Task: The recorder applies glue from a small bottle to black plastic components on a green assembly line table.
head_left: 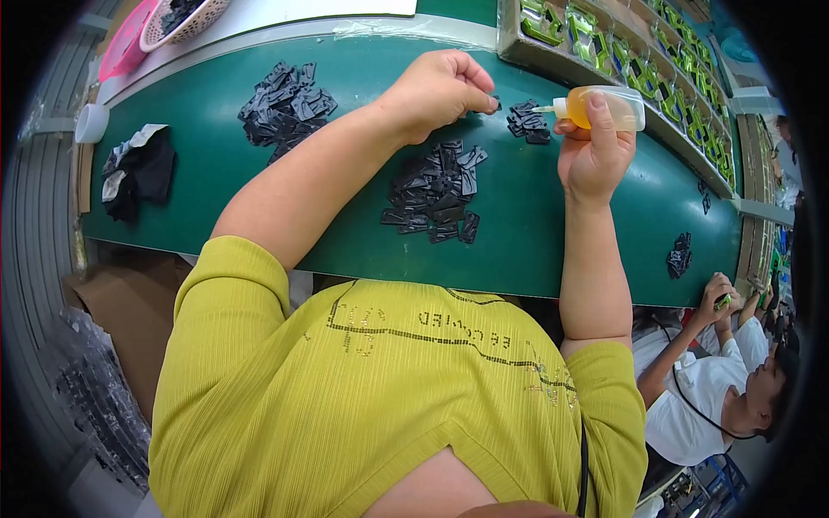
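My right hand (591,160) is wrapped round a small squeeze bottle (623,107) of orange-yellow liquid, tipped on its side. Its thin nozzle points left, over a little pile of dark plastic pieces (528,123). Just left of that pile, my left hand (442,93) pinches a small black plastic piece (495,105), mostly hidden by the fingers. Nozzle and piece are apart. Closer to me on the green table (518,233) lies a larger heap of flat black plastic parts (436,194). Another heap of black parts (285,105) lies beyond my left forearm.
A divided tray of bright green parts (622,56) runs along the far right edge. At left are a black-and-white cloth (138,168), a white cup (91,123) and a basket of black parts (181,22). A co-worker (708,388) in white sits at right.
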